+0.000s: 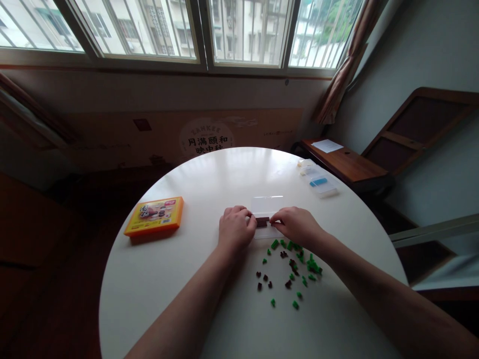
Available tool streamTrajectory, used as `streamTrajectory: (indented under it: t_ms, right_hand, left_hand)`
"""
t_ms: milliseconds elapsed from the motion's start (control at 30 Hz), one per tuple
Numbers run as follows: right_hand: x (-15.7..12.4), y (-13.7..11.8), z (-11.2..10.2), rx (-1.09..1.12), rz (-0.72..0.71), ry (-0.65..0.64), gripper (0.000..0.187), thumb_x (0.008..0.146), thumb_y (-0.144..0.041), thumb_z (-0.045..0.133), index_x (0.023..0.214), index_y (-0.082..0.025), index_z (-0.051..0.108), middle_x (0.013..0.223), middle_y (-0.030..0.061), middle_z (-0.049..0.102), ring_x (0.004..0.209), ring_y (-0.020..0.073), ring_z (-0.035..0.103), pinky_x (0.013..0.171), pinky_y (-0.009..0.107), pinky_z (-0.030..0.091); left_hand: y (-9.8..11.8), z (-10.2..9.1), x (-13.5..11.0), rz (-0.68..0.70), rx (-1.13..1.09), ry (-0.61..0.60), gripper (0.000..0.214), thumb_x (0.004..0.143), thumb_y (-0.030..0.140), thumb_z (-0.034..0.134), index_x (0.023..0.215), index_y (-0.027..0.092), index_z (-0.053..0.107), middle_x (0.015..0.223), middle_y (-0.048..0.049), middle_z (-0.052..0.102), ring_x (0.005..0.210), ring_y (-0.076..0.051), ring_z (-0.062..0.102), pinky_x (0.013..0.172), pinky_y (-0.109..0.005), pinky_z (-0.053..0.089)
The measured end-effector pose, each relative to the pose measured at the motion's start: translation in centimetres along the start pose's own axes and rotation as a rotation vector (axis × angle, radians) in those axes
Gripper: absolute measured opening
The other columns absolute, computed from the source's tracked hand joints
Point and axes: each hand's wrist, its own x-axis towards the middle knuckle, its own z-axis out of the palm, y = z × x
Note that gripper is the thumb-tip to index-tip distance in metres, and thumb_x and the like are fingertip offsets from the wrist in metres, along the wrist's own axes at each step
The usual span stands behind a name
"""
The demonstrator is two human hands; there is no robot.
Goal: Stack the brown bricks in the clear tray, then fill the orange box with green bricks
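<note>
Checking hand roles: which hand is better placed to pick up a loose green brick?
Probably the right hand: the green bricks lie beside it, the left hand farther off. Both pinch the brown piece.

Round white table [209, 319], glossy top, fills lower centre of frame. Orange flat box [154, 216] left of centre, printed lid up. Clear plastic tray [266, 203] at centre. Loose green and brown bricks [295, 264] scattered just below and right of centre, a few brown ones apart at lower left of scatter. Small clear containers [318, 182], one with blue piece, near upper-right rim.
</note>
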Motion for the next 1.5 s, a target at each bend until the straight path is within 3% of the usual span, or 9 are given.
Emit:
streamTrajectory:
  t_ms: [267,633,1500]
  right_hand:
    - [-1.7,1.3,-0.1,0.069,0.001,0.149,0.026,0.087,-0.026,0.055,0.099,-0.034,0.076,0.091,-0.002,0.073,0.077,0.015,0.065,0.067,0.026,0.042]
    - [-1.6,1.2,0.6,0.112,-0.029,0.08,0.028,0.088,-0.025,0.054,0.101,-0.034,0.077,0.092,-0.0008,0.072,0.075,0.0143,0.064,0.066,0.025,0.041]
    - [-1.4,0.9,1.0,0.046,-0.019,0.154,0.032,0.089,-0.025,0.054,0.109,-0.039,0.074,0.089,-0.0024,0.068,0.074,0.0134,0.062,0.064,0.025,0.039]
  left_hand:
    - [0.1,0.0,0.0,-0.011,0.016,-0.001,0.022,0.087,0.033,0.053,0.088,0.023,0.073,0.111,-0.0039,0.069,0.107,-0.026,0.054,0.097,-0.041,0.044]
    - [0.1,-0.1,0.1,-0.011,0.02,-0.009,0.023,0.087,0.033,0.053,0.089,0.023,0.073,0.112,-0.0039,0.069,0.109,-0.025,0.055,0.1,-0.041,0.043]
    - [0.3,-0.1,-0.1,-0.017,0.018,-0.006,0.023,0.087,0.033,0.053,0.088,0.023,0.073,0.111,-0.0039,0.069,0.107,-0.025,0.056,0.098,-0.04,0.044]
